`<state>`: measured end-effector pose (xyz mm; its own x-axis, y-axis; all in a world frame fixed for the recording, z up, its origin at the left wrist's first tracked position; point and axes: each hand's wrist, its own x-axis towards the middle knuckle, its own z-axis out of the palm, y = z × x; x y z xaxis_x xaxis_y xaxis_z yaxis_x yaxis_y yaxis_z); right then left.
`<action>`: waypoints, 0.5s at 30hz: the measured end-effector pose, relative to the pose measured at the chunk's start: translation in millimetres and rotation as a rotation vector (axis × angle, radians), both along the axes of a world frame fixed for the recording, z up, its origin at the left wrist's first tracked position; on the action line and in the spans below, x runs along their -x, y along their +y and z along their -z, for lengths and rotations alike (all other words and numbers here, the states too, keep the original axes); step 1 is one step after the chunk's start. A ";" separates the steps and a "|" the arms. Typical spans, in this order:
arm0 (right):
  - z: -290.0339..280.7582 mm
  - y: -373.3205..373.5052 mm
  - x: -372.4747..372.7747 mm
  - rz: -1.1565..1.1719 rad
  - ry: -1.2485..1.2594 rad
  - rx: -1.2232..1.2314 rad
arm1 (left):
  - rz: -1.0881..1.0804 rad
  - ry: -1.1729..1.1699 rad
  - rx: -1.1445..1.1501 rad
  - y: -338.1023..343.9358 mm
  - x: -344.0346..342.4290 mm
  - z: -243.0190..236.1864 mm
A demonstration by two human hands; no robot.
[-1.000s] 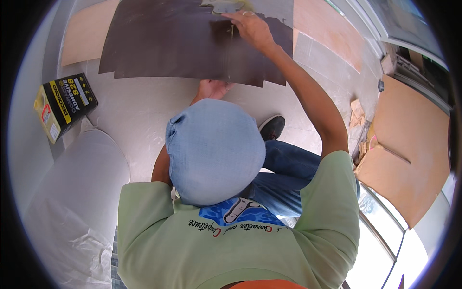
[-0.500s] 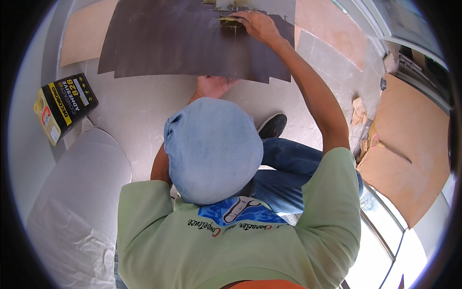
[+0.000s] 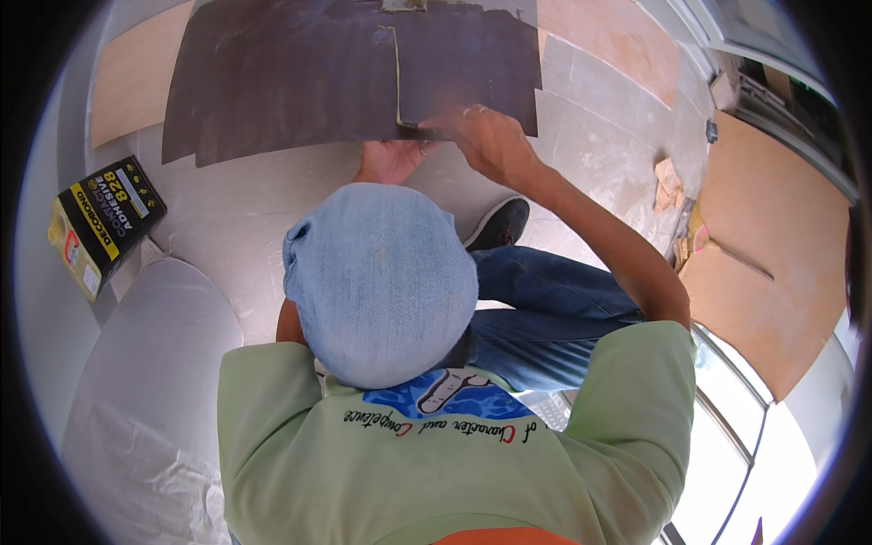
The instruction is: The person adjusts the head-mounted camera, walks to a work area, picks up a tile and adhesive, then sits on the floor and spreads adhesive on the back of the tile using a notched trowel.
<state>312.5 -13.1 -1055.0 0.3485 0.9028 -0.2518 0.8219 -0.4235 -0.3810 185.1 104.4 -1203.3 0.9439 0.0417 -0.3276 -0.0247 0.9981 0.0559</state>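
A large dark brown sheet [image 3: 272,91] lies in front of me, its near edge toward my bent knee. My left hand [image 3: 391,161] is palm up at that edge, holding it from below; some fingertips are hidden. My right hand [image 3: 495,145] is closed on a small flat spreader [image 3: 411,126], partly covered by blurred fingers, at the near edge just above my left hand. A thin yellowish line of wet adhesive [image 3: 396,73] runs down the sheet to the spreader. A thicker patch of adhesive [image 3: 404,4] shows at the top of the picture.
A black and yellow adhesive can [image 3: 109,218] stands at the left beside a white covered bundle [image 3: 154,336]. Tan boards lie at the far left [image 3: 136,77] and far right [image 3: 627,45]. Another tan board [image 3: 772,263] is at the right, near a crumpled brown scrap [image 3: 668,184].
My right hand has drawn the spreader from the far part of the sheet to its near edge, and a yellowish line now shows along that path. My left hand stays at the edge.
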 end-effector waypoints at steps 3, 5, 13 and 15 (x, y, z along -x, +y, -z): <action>-20.0 -11.2 5.0 -0.034 0.228 0.137 | -0.039 -0.026 0.112 -3.2 -0.4 6.0; -29.9 -5.4 -5.7 0.020 0.273 0.018 | -0.072 -0.048 0.110 -2.5 -0.3 12.8; 35.1 109.4 -70.8 0.076 -0.075 -0.280 | -0.046 0.138 -0.298 5.2 4.8 32.2; 56.4 126.7 -72.7 0.021 -0.091 -0.235 | -0.108 0.023 -0.024 10.4 10.2 25.1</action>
